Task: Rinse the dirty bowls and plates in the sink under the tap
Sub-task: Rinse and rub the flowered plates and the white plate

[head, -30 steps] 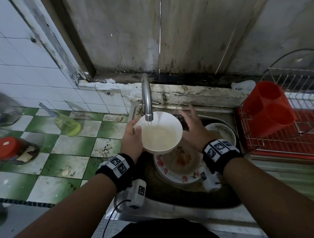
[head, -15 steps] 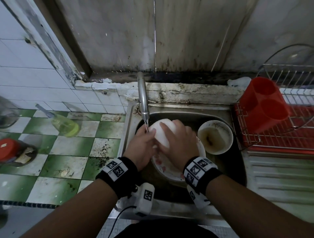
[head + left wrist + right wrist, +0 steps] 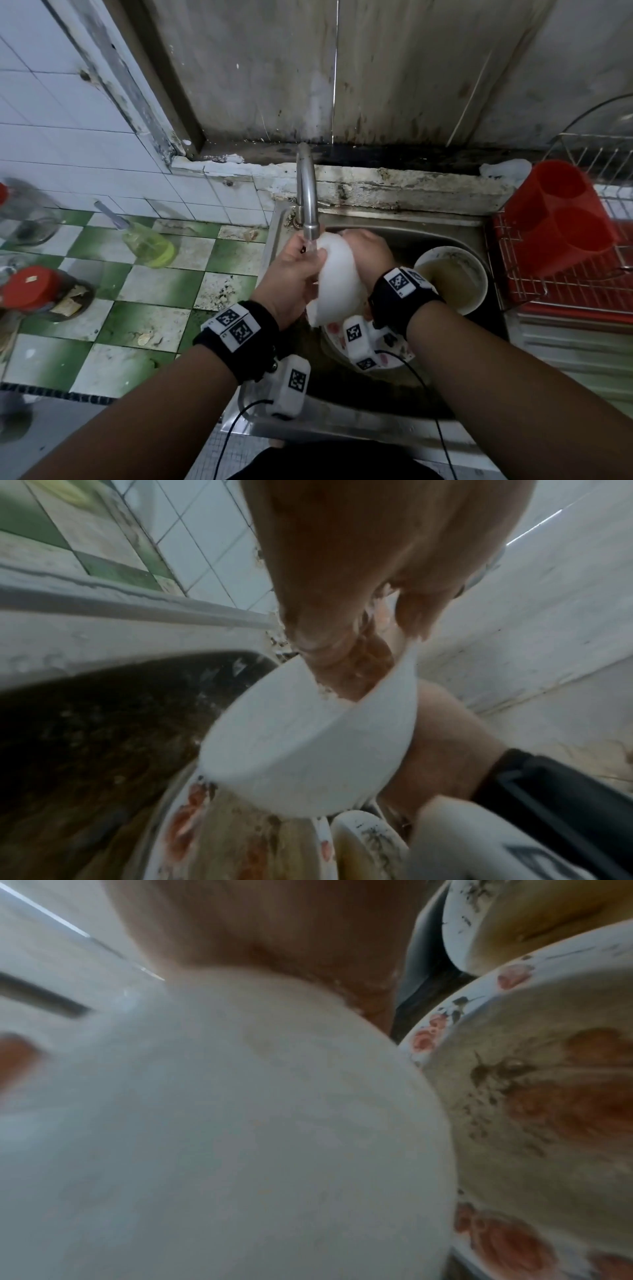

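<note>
- The steel sink is the landmark; its basin sits right of the green-and-white tiled surface.
- A red dish rack stands on the right of the sink, with a red cutlery holder in it.
- A flowered plate, smeared with food, lies in the sink's middle, below the hands.
- A dirty bowl holding murky water sits in the sink's right part.
- The white bowl is held tilted above the plate, mouth turned away, under the tap at the sink's back rim, where water runs.
- The left hand grips the bowl's left side, fingers curled onto its rim.
- The right hand clasps the bowl's right side, fingers wrapped over it.
- A bottle of yellow liquid lies on the surface left of the sink.
</note>
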